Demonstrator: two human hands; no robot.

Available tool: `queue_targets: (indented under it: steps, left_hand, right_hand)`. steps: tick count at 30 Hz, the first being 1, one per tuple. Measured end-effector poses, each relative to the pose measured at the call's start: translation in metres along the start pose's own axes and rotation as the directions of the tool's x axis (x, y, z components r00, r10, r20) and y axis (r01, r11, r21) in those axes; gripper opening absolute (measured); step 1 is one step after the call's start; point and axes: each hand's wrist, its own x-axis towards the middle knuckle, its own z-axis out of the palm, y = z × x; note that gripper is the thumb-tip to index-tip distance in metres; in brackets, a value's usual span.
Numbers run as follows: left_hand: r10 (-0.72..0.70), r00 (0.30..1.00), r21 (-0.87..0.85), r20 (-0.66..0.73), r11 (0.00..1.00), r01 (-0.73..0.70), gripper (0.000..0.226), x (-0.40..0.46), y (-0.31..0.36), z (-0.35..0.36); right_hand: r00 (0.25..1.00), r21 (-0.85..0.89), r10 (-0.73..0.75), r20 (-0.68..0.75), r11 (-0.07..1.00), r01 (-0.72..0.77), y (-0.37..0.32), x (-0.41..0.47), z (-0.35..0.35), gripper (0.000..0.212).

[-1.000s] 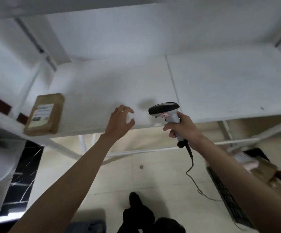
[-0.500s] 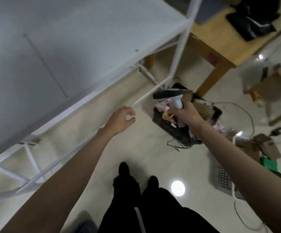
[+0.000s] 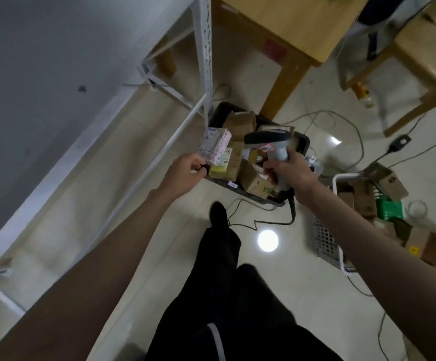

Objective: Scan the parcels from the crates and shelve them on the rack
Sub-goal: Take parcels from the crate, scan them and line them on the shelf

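A black crate (image 3: 301, 143) on the floor holds several parcels: brown cardboard boxes (image 3: 240, 121), a pink patterned box (image 3: 215, 144) and a yellow-labelled box (image 3: 226, 162). My right hand (image 3: 288, 170) grips a grey barcode scanner (image 3: 270, 142) by its handle, above the crate. My left hand (image 3: 187, 171) hovers at the crate's near-left edge with its fingers loosely curled and nothing in them. The white rack (image 3: 204, 48) stands at the left, its grey shelf (image 3: 55, 74) filling the upper left.
A white crate (image 3: 338, 183) with more boxes and a green item (image 3: 389, 208) sits at the right. Wooden tables (image 3: 290, 27) stand behind the crates. Cables (image 3: 342, 118) run across the tiled floor. My legs and a shoe (image 3: 218, 212) are below.
My view swung from the rack shelf down to the floor crates. Both hands came down over the black crate, the scanner still in my right hand.
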Motion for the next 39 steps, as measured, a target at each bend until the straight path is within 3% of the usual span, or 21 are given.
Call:
queue_targets:
  steps: [10,16,22,25,32,37,39]
  left_hand:
    - [-0.252,0.962,-0.053,0.101,0.965,0.258,0.022,0.144,-0.067,0.042]
    - [-0.358,0.922,-0.114,0.148,0.920,0.375,0.032,0.196,-0.121,0.078]
    - [-0.464,0.874,-0.205,0.144,0.850,0.485,0.080,0.247,-0.169,0.107]
    - [-0.497,0.850,-0.229,0.176,0.819,0.527,0.090,0.269,-0.190,0.119]
    - [-0.567,0.777,-0.325,0.274,0.706,0.630,0.090,0.299,-0.211,0.156]
    - [-0.599,0.761,-0.341,0.248,0.682,0.647,0.098,0.295,-0.206,0.165]
    - [-0.628,0.742,-0.329,0.235,0.667,0.669,0.089,0.290,-0.203,0.161]
  right_hand:
    - [0.954,0.132,0.301,-0.001,0.945,-0.299,0.045,0.160,0.034,0.008]
    - [0.908,0.290,0.415,0.055,0.864,-0.413,0.092,0.231,0.073,0.021]
    - [0.927,0.173,0.356,0.118,0.912,-0.372,0.131,0.289,0.106,0.026]
    - [0.918,0.136,0.377,0.125,0.910,-0.392,0.141,0.312,0.122,0.027]
    - [0.912,0.123,0.376,0.165,0.910,-0.397,0.158,0.348,0.142,0.036]
    - [0.895,0.096,0.359,0.265,0.914,-0.394,0.163,0.351,0.140,0.025]
    - [0.891,0.087,0.361,0.274,0.914,-0.397,0.163,0.348,0.136,0.025]
